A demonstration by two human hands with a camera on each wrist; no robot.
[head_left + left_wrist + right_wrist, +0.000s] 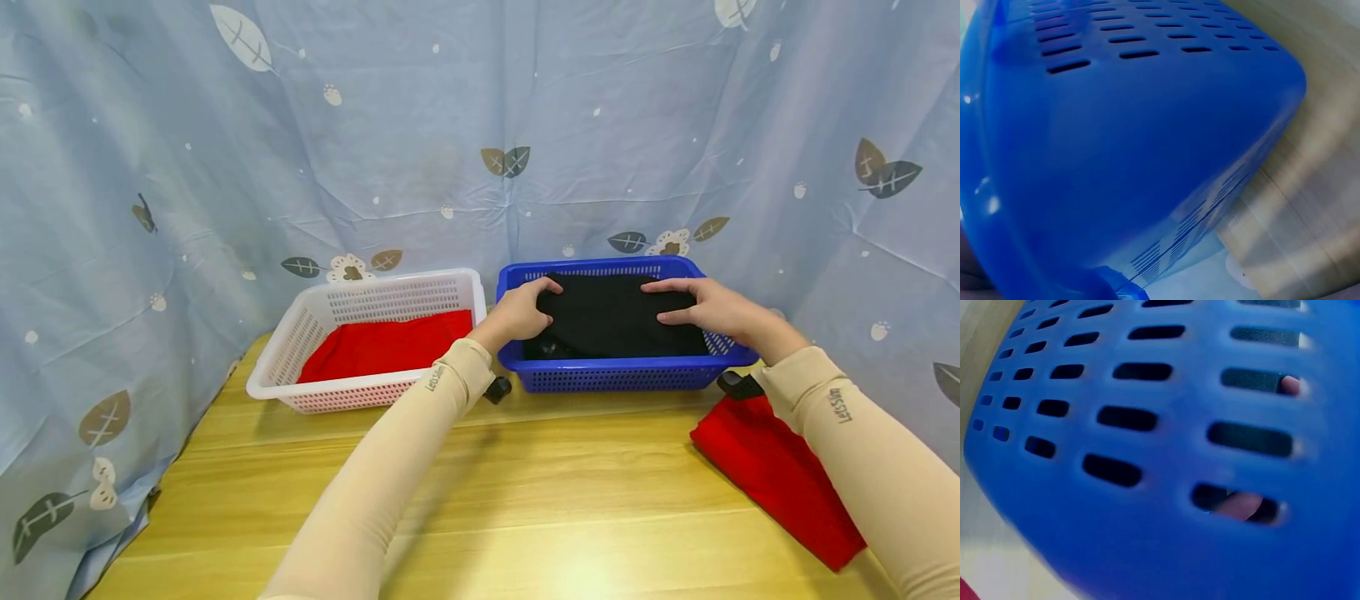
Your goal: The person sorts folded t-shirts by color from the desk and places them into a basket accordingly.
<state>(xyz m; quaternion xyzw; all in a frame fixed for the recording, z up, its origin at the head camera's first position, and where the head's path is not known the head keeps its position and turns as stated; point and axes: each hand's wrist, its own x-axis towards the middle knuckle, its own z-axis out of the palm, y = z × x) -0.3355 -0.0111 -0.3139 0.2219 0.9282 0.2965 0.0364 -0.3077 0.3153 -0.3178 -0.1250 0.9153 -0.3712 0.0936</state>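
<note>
A folded black cloth point(611, 317) lies inside the blue basket point(615, 364). At the cloth's left end is my left hand point(519, 315), reaching over the basket's rim with thumb and fingers spread apart. My right hand point(720, 310) comes over the opposite end, its fingers extended and its thumb apart, the tips resting on the cloth. In the left wrist view the basket's blue wall point(1116, 137) hides that hand's fingers. Through slots in the wall point(1085, 500) in the right wrist view, bits of my fingers point(1241, 505) and dark cloth show.
Left of the blue basket stands a white basket point(360, 392) with red cloth point(382, 346) in it. A folded red cloth point(780, 475) lies on the wooden table point(555, 483) under my right forearm. Behind the baskets hangs a pale blue curtain point(420, 125).
</note>
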